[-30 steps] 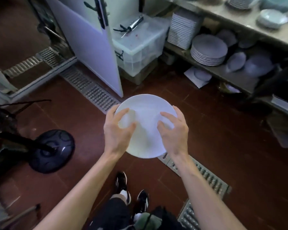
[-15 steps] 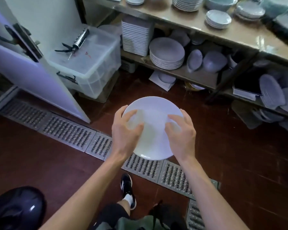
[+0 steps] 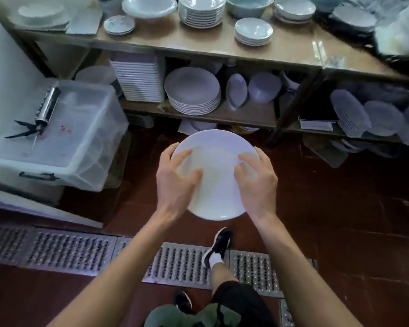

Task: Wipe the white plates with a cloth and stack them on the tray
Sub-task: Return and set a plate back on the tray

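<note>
Both hands, left hand point(image 3: 175, 180) and right hand point(image 3: 257, 182), grip one white plate point(image 3: 216, 161) by its side rims, held in the air between them above the floor point(image 3: 340, 220). No cloth or tray shows. Curled fingertips alone hold it; a slip could shatter it.
</note>
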